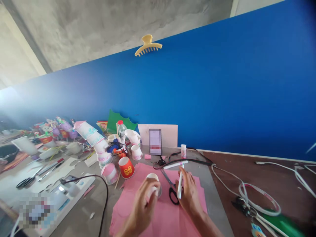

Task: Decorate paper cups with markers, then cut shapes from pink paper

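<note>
My left hand (pixel 145 200) is closed, its curled fingers and thumb against a white paper cup (pixel 152 176). The hand hides much of that cup, and its fingers are slightly blurred. A slim white marker pen (pixel 181 184) is held upright in my right hand (pixel 189 189), between thumb and fingers. Under both hands lie pink paper sheets (pixel 168 217). Scissors with black handles (pixel 173 196) rest on the paper between my hands, close to the right one. Another white pen (pixel 175 164) lies just beyond them.
A red paper cup (pixel 126 167) and a leaning stack of decorated cups (pixel 95 140) stand left. A phone (pixel 155 141) leans on a pink board (pixel 170 136) against the blue partition (pixel 222 92). A black cable (pixel 106 197) crosses the left side; white cables (pixel 259 200) lie right.
</note>
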The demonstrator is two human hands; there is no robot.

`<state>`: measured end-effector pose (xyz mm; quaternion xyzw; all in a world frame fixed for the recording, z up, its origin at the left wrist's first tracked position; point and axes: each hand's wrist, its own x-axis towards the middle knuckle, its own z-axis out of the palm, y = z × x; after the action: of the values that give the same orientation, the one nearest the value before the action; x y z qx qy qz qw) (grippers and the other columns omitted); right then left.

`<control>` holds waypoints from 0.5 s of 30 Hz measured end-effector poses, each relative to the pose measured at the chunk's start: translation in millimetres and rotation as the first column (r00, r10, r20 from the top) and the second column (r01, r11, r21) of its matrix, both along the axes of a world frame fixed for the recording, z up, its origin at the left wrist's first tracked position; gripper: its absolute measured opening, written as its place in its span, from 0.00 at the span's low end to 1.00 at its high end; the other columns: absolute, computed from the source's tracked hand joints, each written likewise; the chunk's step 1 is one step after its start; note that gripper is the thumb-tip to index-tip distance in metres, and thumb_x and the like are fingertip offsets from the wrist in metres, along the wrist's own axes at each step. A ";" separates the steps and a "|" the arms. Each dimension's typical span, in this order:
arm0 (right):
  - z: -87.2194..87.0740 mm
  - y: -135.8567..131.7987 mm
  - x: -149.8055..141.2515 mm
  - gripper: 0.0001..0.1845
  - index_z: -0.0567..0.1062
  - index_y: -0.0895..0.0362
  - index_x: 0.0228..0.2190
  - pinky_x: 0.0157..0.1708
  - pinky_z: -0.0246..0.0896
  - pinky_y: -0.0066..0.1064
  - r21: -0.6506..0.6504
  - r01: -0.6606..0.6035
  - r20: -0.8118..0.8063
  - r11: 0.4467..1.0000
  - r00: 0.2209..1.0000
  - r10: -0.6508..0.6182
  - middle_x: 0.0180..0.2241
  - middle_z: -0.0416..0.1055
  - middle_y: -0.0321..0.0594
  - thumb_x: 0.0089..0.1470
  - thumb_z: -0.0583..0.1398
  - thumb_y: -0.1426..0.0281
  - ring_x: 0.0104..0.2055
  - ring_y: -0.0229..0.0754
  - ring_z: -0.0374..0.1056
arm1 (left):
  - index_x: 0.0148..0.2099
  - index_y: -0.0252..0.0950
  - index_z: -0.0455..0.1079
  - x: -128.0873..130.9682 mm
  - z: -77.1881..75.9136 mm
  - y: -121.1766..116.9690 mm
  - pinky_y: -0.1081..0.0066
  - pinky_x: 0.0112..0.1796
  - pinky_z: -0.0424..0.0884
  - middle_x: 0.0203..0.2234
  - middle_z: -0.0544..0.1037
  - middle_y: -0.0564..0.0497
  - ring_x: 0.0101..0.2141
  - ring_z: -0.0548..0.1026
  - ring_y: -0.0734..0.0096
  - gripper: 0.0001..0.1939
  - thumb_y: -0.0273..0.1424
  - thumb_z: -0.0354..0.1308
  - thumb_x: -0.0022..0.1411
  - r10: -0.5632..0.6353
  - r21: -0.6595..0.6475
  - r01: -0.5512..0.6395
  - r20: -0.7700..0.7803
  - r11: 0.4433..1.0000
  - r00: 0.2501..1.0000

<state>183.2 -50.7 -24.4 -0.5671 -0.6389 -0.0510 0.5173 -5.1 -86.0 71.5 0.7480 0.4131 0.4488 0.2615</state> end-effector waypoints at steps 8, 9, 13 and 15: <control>9.5 -8.2 9.6 0.19 0.66 0.59 0.53 0.44 0.65 0.55 -0.016 0.001 0.137 1.000 0.991 0.001 0.39 0.76 0.53 0.61 0.51 0.72 0.42 0.57 0.71 | 0.67 0.35 0.55 -43.2 -30.1 24.7 0.47 0.60 0.62 0.62 0.65 0.31 0.62 0.64 0.41 0.45 0.54 0.61 0.55 0.103 -0.229 -0.110 -0.040 0.967 0.994; 10.3 -8.6 11.0 0.18 0.66 0.59 0.52 0.44 0.65 0.54 -0.027 -0.002 0.153 1.000 0.988 0.006 0.39 0.76 0.53 0.61 0.51 0.72 0.41 0.56 0.71 | 0.68 0.34 0.53 -43.4 -33.0 25.9 0.46 0.60 0.61 0.63 0.63 0.30 0.63 0.62 0.40 0.48 0.55 0.61 0.54 0.061 -0.243 -0.076 -0.070 0.967 0.996; 9.3 -7.8 15.2 0.18 0.67 0.59 0.51 0.47 0.63 0.54 -0.048 -0.033 0.177 0.998 0.983 0.041 0.40 0.77 0.51 0.60 0.52 0.71 0.42 0.55 0.72 | 0.69 0.34 0.51 -35.0 -36.9 29.9 0.45 0.62 0.57 0.65 0.60 0.31 0.65 0.58 0.38 0.51 0.50 0.66 0.51 -0.048 -0.293 0.007 -0.133 0.956 0.990; 7.0 -6.6 16.1 0.18 0.67 0.59 0.51 0.49 0.61 0.54 -0.052 -0.046 0.176 0.998 0.983 0.054 0.39 0.77 0.50 0.60 0.52 0.72 0.42 0.54 0.72 | 0.68 0.35 0.53 -28.4 -35.6 32.8 0.46 0.62 0.58 0.63 0.64 0.33 0.63 0.62 0.40 0.47 0.41 0.67 0.51 -0.038 -0.329 -0.007 -0.130 0.944 0.991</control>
<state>199.3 -57.3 -17.4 -0.5563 -0.6976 -0.0730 0.4456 -33.5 -53.2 35.9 0.7258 0.4926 0.3204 0.3576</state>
